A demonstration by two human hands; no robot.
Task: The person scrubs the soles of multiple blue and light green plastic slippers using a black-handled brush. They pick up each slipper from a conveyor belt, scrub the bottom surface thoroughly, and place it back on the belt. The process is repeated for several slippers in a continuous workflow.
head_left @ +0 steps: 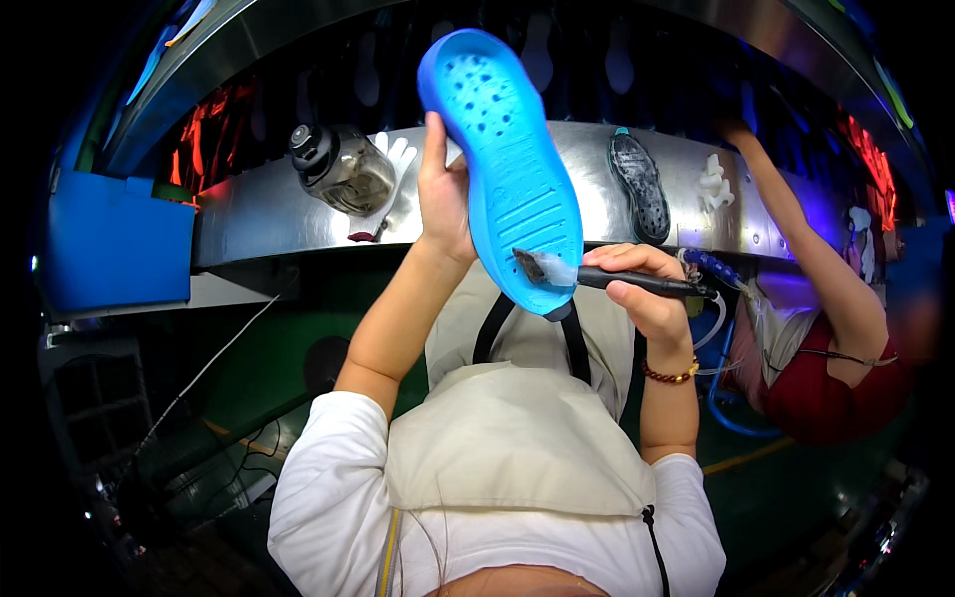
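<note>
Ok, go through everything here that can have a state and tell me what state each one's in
Blue rubber shoe sole: held upright, tread facing the camera.
Black-handled brush: bristles touching the sole's heel end.
Left hand: gripping the sole's edge.
Right hand: closed around the brush.
Dark grey sole: lying on the metal ledge.
Dark-capped bottle: capped.

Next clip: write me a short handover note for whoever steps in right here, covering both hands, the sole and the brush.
Left hand: holds the blue shoe sole upright by its edge, tread side facing the camera.
Right hand: grips a black-handled brush, bristles on the sole's lower end.
Nearby: dark sole and white gloves lie on the metal conveyor; a co-worker's arm reaches in at right.
Done: wet sheen shows only around the bristles.
Left: the rest of the tread looks dry.
</note>
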